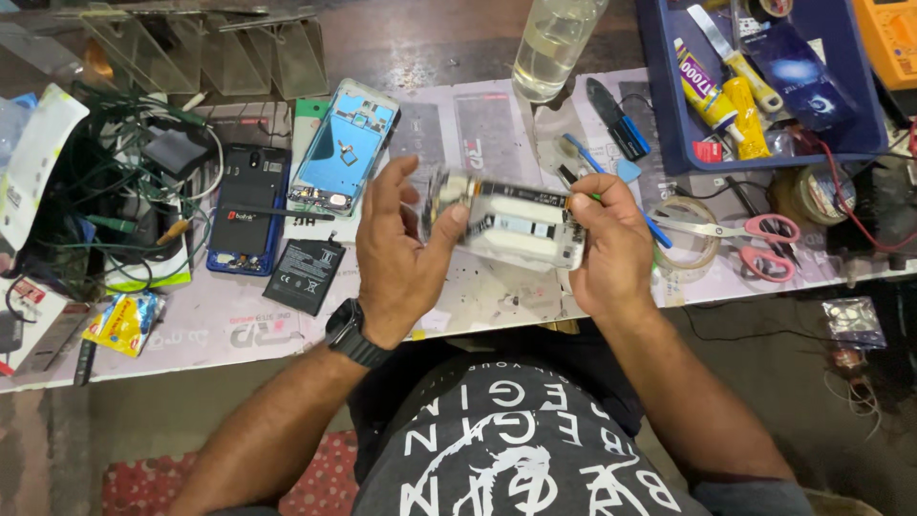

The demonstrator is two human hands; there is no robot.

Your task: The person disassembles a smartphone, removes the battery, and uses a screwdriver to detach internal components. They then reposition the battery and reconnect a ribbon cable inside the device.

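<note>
Opened phone (pixel 516 225): back cover off, white battery exposed, held above desk (pixel 478 296) edge. My left hand (pixel 401 258) grips its left end, my right hand (pixel 607 248) its right end. Reassembly not yet done; black battery (pixel 304 275) lies left of phone.

Even, fairly bright light from above falls on the surface (pixel 239 330), with soft shadows. Glare shows on the bottle (pixel 552 43). The opened phone (pixel 506 222) is motion-blurred. Edges bow slightly; the floor below is dim.
</note>
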